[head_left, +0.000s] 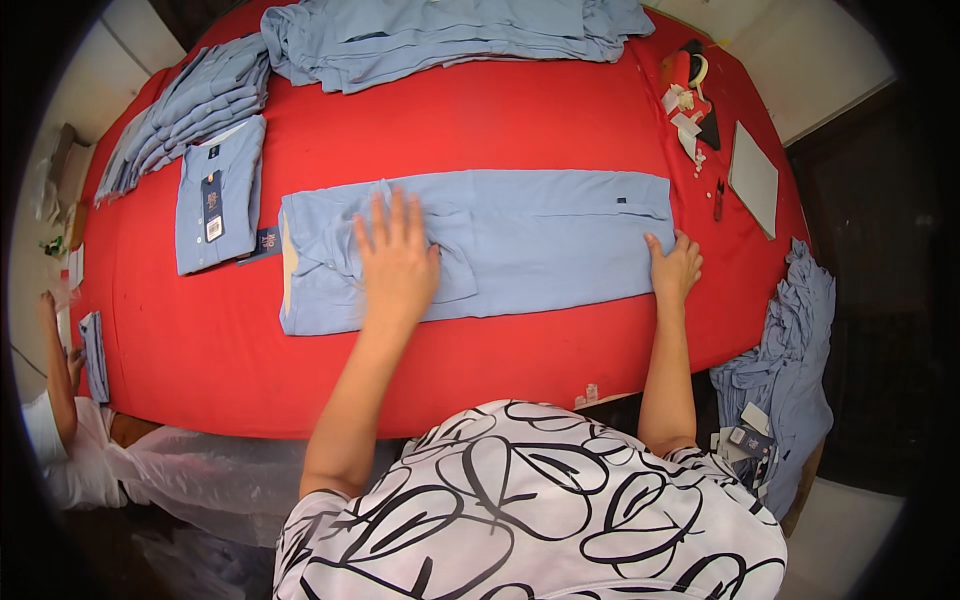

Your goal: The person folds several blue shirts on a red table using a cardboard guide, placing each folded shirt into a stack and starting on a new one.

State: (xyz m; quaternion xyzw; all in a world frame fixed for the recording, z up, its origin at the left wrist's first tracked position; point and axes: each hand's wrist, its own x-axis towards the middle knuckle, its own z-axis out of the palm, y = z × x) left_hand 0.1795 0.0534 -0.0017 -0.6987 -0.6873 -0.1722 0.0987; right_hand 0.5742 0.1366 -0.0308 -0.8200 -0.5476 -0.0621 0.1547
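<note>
A light blue shirt (550,240) lies lengthwise in front of me, its sides folded into a long strip. On its left part, where the cloth is bunched and wrinkled, my left hand (395,255) rests flat with the fingers spread. My right hand (677,265) grips the near corner of the shirt's right end, thumb on top and fingers around the edge. A small dark patch shows near that end. At the left end, a cream strip peeks out from under the blue cloth.
A folded buttoned shirt (240,210) with a dark tag lies left, below stacked shirts (200,105). More blue garments (450,40) cover the far side. A white board (753,180) and small tools lie right on the red cloth. Garments (790,330) hang lower right; another person (60,400) works lower left.
</note>
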